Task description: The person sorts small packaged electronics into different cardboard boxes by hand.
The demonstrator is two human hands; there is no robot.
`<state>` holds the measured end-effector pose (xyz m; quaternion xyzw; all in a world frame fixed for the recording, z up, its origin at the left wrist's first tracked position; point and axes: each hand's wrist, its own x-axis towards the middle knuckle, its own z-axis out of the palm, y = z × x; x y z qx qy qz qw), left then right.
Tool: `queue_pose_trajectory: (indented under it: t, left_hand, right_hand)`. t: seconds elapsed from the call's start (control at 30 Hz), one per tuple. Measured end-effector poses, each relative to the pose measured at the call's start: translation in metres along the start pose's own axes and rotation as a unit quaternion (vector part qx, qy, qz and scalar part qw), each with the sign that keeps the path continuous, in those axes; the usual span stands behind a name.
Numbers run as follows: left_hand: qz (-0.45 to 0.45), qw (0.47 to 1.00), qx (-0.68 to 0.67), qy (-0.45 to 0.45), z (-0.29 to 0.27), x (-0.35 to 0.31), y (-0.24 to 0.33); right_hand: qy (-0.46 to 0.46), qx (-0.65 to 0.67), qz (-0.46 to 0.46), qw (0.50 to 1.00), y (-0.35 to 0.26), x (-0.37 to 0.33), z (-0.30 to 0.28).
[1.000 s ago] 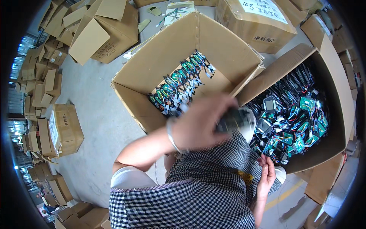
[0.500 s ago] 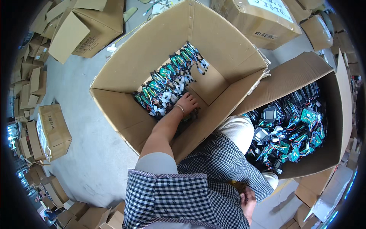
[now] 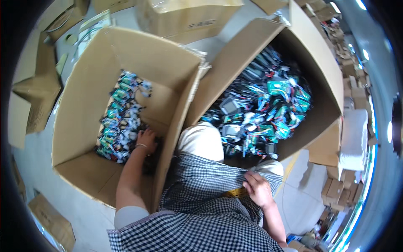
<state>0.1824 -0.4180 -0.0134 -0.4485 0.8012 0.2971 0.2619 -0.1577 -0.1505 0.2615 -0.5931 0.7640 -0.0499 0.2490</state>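
Inside the left cardboard box [image 3: 79,138], rows of green circuit boards with wires and white plugs [image 3: 121,122] stand packed together. My left hand [image 3: 146,142] reaches down at the right side of these rows, fingers spread over dark parts; its fingertips are blurred and partly hidden. My right hand [image 3: 259,190] is at my lap with curled fingers gripping the checked apron [image 3: 201,176]. A yellow patch [image 3: 236,192] shows beside it among the folds. To the right, a second open carton [image 3: 325,122] holds a jumbled heap of wired display units and green boards [image 3: 268,105].
A taped carton [image 3: 184,21] stands behind the two boxes. Opened cartons [image 3: 40,84] lie at the far left, and another box [image 3: 52,222] sits at the lower left. Stacked boxes and a white wrapped block [image 3: 353,138] are on the right.
The view has swung to the right, so both boxes appear further left. My right hand has come up onto the apron. My left hand stays in the left box.
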Motion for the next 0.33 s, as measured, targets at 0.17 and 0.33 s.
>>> queue_pose_trajectory:
  t: [0.17, 0.33]
  left_hand:
    - [0.036, 0.949, -0.195, 0.245, -0.063, 0.033, 0.011]
    - [0.163, 0.840, -0.352, 0.380, -0.187, -0.032, 0.117]
  right_hand:
    - [0.064, -0.033, -0.027, 0.997, 0.024, 0.039, -0.009]
    - [0.148, -0.028, 0.043, 0.988, 0.051, 0.059, -0.027]
